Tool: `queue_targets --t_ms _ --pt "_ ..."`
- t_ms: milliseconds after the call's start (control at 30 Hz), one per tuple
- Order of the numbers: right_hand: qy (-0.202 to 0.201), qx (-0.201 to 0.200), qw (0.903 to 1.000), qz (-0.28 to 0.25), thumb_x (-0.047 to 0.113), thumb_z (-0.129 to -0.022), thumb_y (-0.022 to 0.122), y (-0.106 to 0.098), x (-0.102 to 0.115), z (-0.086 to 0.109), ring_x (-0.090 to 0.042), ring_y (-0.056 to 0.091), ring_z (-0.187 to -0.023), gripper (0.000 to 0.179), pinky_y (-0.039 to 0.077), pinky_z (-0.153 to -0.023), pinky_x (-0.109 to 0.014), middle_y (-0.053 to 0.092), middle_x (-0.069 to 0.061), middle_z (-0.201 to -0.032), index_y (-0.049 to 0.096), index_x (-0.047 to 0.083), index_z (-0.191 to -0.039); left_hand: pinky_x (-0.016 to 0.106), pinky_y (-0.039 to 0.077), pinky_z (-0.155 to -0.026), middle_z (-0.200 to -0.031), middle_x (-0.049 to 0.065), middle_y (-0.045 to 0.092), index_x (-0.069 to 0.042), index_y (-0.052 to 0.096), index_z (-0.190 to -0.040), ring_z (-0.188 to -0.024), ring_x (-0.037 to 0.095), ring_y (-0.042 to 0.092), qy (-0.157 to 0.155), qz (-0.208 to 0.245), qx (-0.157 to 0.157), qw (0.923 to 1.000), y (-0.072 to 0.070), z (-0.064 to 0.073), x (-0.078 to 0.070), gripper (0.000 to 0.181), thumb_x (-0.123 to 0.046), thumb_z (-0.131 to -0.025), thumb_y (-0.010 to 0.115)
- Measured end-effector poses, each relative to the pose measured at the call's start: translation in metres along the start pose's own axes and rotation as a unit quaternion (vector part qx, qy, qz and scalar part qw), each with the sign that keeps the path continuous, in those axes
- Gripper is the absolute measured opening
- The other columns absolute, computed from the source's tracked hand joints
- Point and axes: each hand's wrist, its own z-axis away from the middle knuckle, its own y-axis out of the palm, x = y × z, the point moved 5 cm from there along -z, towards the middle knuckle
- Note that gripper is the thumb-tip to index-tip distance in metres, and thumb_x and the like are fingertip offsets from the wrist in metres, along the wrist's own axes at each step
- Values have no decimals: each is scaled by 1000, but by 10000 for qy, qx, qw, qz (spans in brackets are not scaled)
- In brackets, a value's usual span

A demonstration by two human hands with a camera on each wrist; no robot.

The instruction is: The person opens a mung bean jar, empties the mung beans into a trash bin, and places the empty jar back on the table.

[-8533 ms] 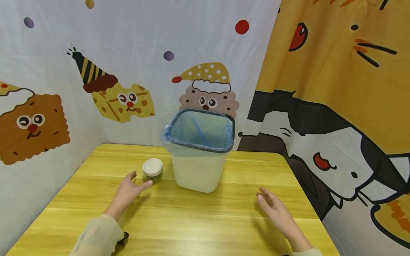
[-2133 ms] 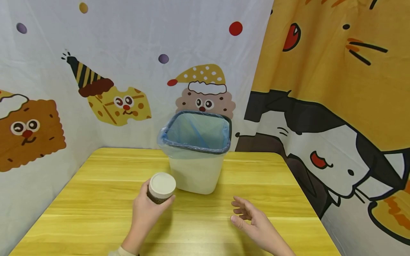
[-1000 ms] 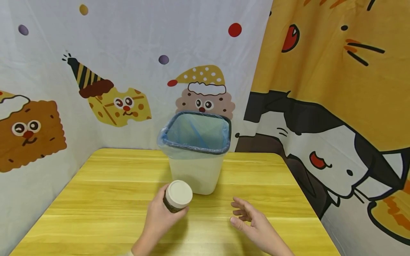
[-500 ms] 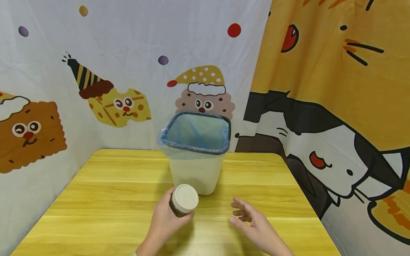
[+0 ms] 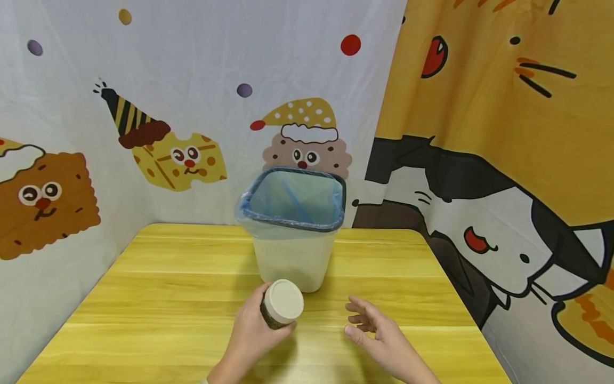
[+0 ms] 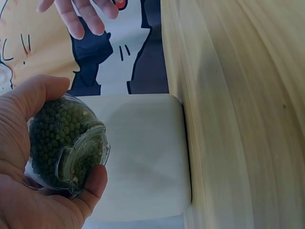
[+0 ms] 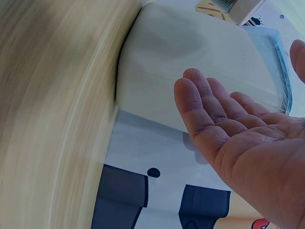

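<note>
My left hand (image 5: pixel 254 328) grips a small clear jar (image 5: pixel 284 302) with a white lid, in front of the bin. The left wrist view shows the jar's clear bottom (image 6: pixel 59 143) and small round green beans inside, with thumb and fingers curled round its sides. To the right, my right hand (image 5: pixel 379 336) is held over the table with relaxed fingers and nothing in it; its palm (image 7: pixel 257 143) shows in the right wrist view. Behind both hands stands a whitish bin (image 5: pixel 295 261) lined with a blue plastic bag (image 5: pixel 297 200), its mouth facing up.
The wood-grain table (image 5: pixel 158 298) carries the bin near its back edge. A white cloth (image 5: pixel 192 64) printed with cartoon food hangs behind, and a yellow cloth (image 5: pixel 479 106) with cartoon cats hangs along the right side.
At first the jar stood on the table left of the bin, beside my left hand. Now that hand holds it and has carried it rightward and nearer. My right hand moved inward, then stayed still.
</note>
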Motion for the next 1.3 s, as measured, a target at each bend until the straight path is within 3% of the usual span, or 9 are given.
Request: queue_targets --t_ms 467,700,1000,1300 --pt "-83 27 9999 119 41 -106 67 -1 5 -7 -27 68 -125 61 58 -97 -25 64 -8 -150 48 15 -159 59 59 -96 -131 13 72 -3 60 -141 -117 34 70 318 -55 158 9994 11 0 -7 93 -25 -62 103" --pt "-401 130 9987 291 40 -106 68 4 13 -14 -16 70 -118 62 59 -96 -27 65 -7 -149 48 16 -159 54 60 -97 -129 8 72 -6 60 -142 -117 28 69 460 -155 319 9983 17 0 -11 94 -22 -61 104" --pt "-901 263 9952 285 33 -105 70 16 28 -23 -6 69 -106 60 57 -83 -24 66 -14 -145 50 10 -157 51 60 -96 -128 3 72 -9 60 -141 -117 24 67 658 -297 597 9956 22 0 -19 91 -21 -62 104" --pt "-988 263 9936 487 35 -103 73 26 36 -29 -7 69 -101 63 55 -77 -22 65 -13 -145 51 10 -157 50 59 -98 -127 2 72 -8 61 -139 -118 23 67 888 -318 706 9930 25 2 -23 87 -19 -63 102"
